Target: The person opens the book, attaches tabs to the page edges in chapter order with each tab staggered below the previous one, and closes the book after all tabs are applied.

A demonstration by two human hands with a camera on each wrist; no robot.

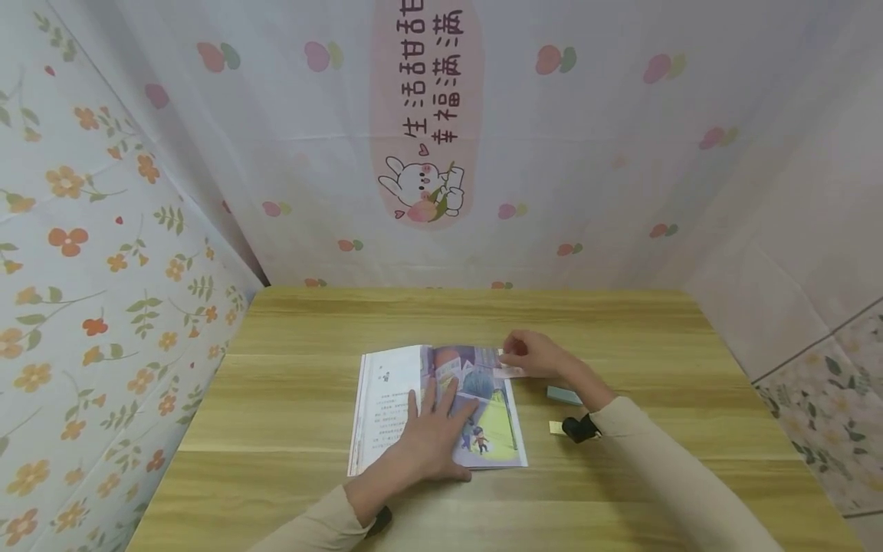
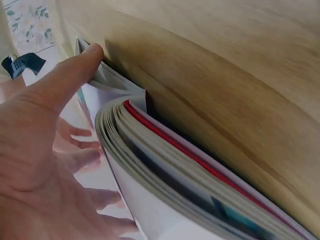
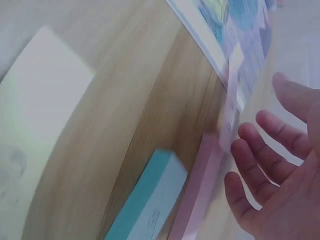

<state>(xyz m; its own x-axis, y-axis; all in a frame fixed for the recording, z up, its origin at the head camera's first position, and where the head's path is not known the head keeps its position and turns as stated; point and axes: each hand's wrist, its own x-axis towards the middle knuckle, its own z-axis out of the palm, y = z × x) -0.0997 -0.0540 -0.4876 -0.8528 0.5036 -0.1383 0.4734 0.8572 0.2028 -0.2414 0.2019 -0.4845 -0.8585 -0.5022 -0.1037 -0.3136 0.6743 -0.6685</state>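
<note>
An illustrated book [image 1: 513, 452] lies spread on the wooden table, text on its left page and a colour picture on its right. My left hand [image 1: 424, 445] rests across the middle with fingers spread, pressing the pages. In the left wrist view, the thumb [image 2: 75, 75] lies along the book's lower page edges [image 2: 145, 155]. My right hand [image 1: 541, 354] is at the upper right edge of the picture page. There, a pale pink paper strip [image 3: 230, 110] overlaps the page edge; loosely bent fingers [image 3: 255, 165] are beside it, thumb apart from them.
Right of the book lie a teal block [image 3: 150, 205], a pink block [image 3: 200, 195] alongside it and a pale yellow piece [image 1: 556, 428]. Black devices [image 1: 582, 428] are strapped to both wrists. A printed curtain [image 1: 586, 153] hangs behind the table [image 1: 290, 383].
</note>
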